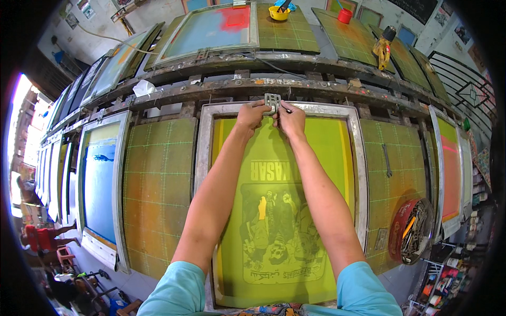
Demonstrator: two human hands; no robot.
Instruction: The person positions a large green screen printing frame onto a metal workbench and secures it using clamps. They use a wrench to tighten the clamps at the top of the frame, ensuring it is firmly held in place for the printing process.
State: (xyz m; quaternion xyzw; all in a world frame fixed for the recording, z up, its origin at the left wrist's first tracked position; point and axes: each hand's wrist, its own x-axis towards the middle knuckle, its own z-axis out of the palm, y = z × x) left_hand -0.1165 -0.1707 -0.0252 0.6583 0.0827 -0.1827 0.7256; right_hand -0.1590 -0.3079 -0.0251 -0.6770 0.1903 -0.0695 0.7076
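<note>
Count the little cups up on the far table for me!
2: a yellow cup at top centre, and a red cup to its right. More may be hidden beyond the picture's edge.

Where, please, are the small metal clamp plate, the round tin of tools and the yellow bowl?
metal clamp plate (pixel 272 101), head view, middle of its face.
round tin of tools (pixel 400 224), head view, red outer wall.
yellow bowl (pixel 278 15), head view, front wall.

Yellow cup (pixel 279 12), red cup (pixel 344 16) up top — round tin w/ tools (pixel 411 230) rt.
</note>
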